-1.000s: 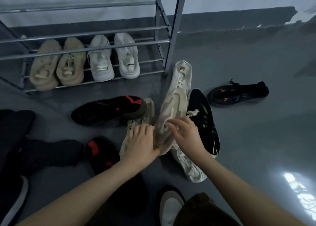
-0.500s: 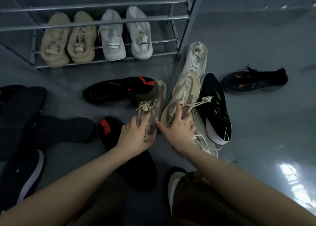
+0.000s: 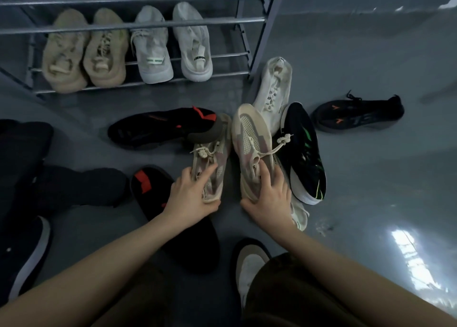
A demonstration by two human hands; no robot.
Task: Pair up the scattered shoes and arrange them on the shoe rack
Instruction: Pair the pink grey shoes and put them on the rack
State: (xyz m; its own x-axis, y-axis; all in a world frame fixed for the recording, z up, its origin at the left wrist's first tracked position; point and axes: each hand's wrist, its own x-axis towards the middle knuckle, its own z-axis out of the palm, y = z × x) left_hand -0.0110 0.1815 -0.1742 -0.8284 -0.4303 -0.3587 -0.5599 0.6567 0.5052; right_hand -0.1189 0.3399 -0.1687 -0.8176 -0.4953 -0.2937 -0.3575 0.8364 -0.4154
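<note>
Hands each grip the heel end of one beige shoe on the floor: left hand (image 3: 191,195) curled round the left shoe (image 3: 210,163), right hand (image 3: 268,198) round the right shoe (image 3: 249,141). Both shoes lie side by side, apart, long axes pointing toes-first toward the shoe rack (image 3: 257,20) ahead, whose bottom shelf has room to the right of the white pair (image 3: 173,45).

Dark print on heel tab of right-hand pale grey knit sneaker (image 3: 194,45) on metal shoe rack (image 3: 133,24) too blurred to read. Small dark print on white lace-up sneaker (image 3: 273,87) also illegible.
</note>
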